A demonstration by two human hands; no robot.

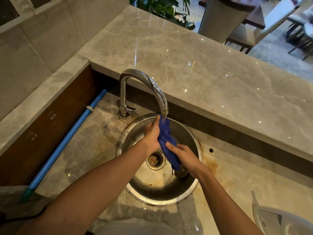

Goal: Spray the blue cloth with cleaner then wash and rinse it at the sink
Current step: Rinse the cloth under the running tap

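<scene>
The blue cloth (165,135) is bunched into a long wet roll over the round steel sink (194,133). Its upper end sits right under the spout of the chrome tap (149,83), where water runs onto it. My left hand (151,134) grips the cloth's upper part from the left. My right hand (183,154) grips its lower part from the right, and the cloth's tail hangs below that hand. The drain strainer (154,159) lies under my left wrist.
A blue pipe (71,133) runs diagonally along the counter at the left. A raised marble ledge (203,68) stands behind the sink. A pale appliance (277,221) sits at the lower right. Rust stains ring the sink rim. Chairs and a plant are beyond the ledge.
</scene>
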